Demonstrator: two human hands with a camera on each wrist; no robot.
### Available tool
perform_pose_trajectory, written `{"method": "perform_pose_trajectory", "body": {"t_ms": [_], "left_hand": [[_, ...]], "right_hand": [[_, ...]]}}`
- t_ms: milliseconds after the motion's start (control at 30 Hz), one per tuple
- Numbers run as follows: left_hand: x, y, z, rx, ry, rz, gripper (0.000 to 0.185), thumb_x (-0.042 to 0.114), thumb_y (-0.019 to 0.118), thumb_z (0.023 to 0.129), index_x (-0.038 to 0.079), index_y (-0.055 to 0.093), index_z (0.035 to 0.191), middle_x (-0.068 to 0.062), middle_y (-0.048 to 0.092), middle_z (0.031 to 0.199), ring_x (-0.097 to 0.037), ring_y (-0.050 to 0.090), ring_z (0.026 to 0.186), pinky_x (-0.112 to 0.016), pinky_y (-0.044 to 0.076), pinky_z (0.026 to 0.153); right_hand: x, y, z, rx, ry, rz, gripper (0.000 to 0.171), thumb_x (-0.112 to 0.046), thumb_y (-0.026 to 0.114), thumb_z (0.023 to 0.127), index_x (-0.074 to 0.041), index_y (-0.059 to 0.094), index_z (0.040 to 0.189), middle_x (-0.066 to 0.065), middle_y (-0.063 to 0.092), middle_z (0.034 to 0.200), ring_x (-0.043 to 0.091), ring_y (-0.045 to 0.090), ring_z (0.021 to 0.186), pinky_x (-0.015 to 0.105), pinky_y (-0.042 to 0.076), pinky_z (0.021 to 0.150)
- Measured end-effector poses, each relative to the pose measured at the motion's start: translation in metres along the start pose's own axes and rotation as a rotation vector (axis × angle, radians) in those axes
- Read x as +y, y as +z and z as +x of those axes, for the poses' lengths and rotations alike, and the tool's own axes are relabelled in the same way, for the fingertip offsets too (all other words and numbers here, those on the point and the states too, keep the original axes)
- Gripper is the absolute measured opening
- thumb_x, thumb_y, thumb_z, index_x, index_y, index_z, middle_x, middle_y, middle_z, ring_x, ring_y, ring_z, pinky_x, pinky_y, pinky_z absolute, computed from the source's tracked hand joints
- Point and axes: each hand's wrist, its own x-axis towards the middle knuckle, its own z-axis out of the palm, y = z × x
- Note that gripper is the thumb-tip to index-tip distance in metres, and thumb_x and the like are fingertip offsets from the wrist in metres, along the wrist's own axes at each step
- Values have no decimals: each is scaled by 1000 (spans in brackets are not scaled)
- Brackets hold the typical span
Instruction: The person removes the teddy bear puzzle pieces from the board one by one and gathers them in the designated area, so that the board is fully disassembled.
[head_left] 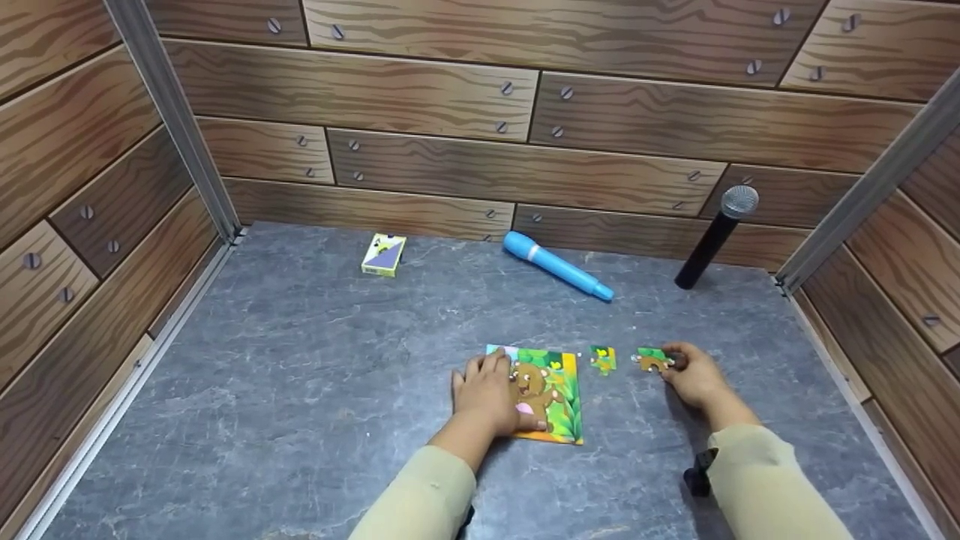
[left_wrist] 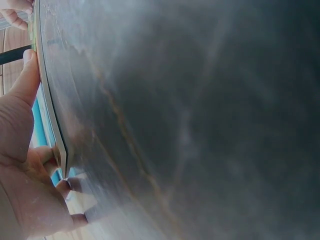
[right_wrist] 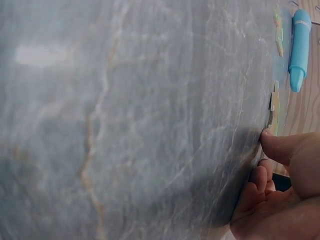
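My left hand (head_left: 484, 394) rests over the left side of a jigsaw puzzle board (head_left: 570, 397) with a bear picture, hiding part of it. In the left wrist view the thumb (left_wrist: 27, 80) lies along the board's edge, and other fingertips reach the table past its corner. Right of the board, my right hand (head_left: 697, 375) pinches a puzzle piece (head_left: 651, 359) in green and brown by its right end, low at the tabletop. Between that piece and the board lies a loose puzzle piece (head_left: 602, 359), green and orange with a yellow patch.
On the grey marbled table (head_left: 300, 390), a small yellow and purple box (head_left: 384, 255) lies at the back left. A blue microphone-shaped stick (head_left: 559, 266) lies at the back middle. A black microphone (head_left: 712, 244) stands at the back right. Wood-patterned walls (head_left: 420, 97) enclose the back and sides.
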Motion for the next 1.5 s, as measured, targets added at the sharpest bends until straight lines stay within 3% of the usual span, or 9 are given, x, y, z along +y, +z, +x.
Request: {"method": "perform_pose_trajectory", "body": {"t_ms": [667,1067,1500], "left_hand": [[2,-4,1,28,17,15,124,77,88,65,12,43,160,-2,38,168,-33,33,152,-66,25,121],[0,-3,2,21,12,-2,127,77,87,66,12,39,163,-4,36,169,-35,31,153,-66,24,122],[-6,9,4,35,5,-29,127,76,90,63,13,41,162,-5,34,170,-36,30,154,-66,22,122]], "right_hand": [[-5,-4,-2,34,4,-4,50,1,68,96,13,49,141,35,59,111,49,59,105,60,47,95],[-13,-7,-2,5,42,2,54,5,59,98,14,41,148,38,57,121,51,56,113,61,47,99],[-30,12,-9,108,86,71,49,5,47,99,14,44,147,40,55,129,50,56,119,55,50,97]]}}
